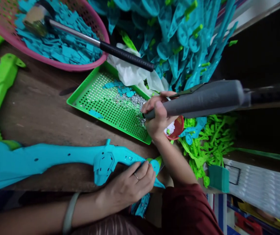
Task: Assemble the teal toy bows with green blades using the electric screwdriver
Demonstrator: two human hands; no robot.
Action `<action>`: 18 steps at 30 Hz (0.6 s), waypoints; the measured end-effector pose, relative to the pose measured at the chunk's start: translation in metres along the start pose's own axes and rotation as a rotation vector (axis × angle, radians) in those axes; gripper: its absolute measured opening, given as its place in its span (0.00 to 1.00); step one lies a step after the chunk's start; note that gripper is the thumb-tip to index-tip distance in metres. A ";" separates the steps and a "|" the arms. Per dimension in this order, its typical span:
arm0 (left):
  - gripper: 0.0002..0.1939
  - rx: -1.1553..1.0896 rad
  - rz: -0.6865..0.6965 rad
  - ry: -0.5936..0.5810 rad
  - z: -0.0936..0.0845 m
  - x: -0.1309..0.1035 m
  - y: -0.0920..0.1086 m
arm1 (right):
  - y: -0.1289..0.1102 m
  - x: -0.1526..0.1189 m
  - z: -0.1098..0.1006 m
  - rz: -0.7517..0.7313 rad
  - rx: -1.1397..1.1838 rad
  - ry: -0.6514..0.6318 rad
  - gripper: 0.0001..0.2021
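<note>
My left hand [130, 182] is at the bottom centre of the frame, its fingers bent and bunched on the narrow end of the long blue plastic piece [56, 156]. The thumb is hidden, so I cannot tell whether I'm clasping that end or only pressing on it. The piece lies along the edge of the wooden bench [39, 98], running from the left edge of the frame to lower centre. I have a ring [136, 176] on one finger and a pale bracelet [70, 209] on that wrist.

My right hand [157, 121], just right of centre, is wrapped around the front end of a grey power tool [203, 99], fingers closed on it. The tool points leftward over the right end of a green tray [93, 94]; I can't make out whether its tip touches the small silver screws [137, 104] heaped there. A few small blue plates [120, 88] lie in the tray too.

At upper left, a pink basket [81, 67] is full of blue bits [69, 45], with a hammer [127, 56] lying across its rim. A white plastic bag [130, 71] is crumpled beside the tray. Long blue parts [159, 29] are piled at the top, and green parts [208, 140] at the right, near a small red basket [179, 125].
</note>
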State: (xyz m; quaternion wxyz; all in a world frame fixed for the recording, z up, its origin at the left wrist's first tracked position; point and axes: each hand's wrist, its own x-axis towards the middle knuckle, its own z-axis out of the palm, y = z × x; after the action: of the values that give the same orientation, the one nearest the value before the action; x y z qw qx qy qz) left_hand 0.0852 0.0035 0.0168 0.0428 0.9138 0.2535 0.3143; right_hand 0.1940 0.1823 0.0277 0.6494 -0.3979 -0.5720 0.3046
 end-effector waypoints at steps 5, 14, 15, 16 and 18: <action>0.19 0.052 0.105 -0.006 -0.004 0.001 0.002 | -0.031 0.006 0.002 -0.005 0.073 0.057 0.13; 0.12 -0.019 0.101 0.051 -0.002 -0.013 0.009 | -0.146 -0.086 -0.052 0.176 -0.014 -0.103 0.16; 0.11 -0.048 0.106 0.062 -0.001 -0.013 0.009 | -0.142 -0.095 -0.053 0.169 -0.004 -0.103 0.17; 0.10 -0.062 0.111 0.068 0.000 -0.013 0.010 | -0.136 -0.101 -0.052 0.153 0.018 -0.094 0.17; 0.10 -0.066 0.110 0.074 0.000 -0.012 0.011 | -0.124 -0.108 -0.048 0.114 0.060 -0.095 0.17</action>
State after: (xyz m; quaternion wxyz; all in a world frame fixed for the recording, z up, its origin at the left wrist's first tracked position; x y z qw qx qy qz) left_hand 0.0818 -0.0117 0.0124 0.0462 0.9122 0.1939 0.3579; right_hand 0.2164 0.0211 0.0797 0.6147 -0.3951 -0.5693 0.3768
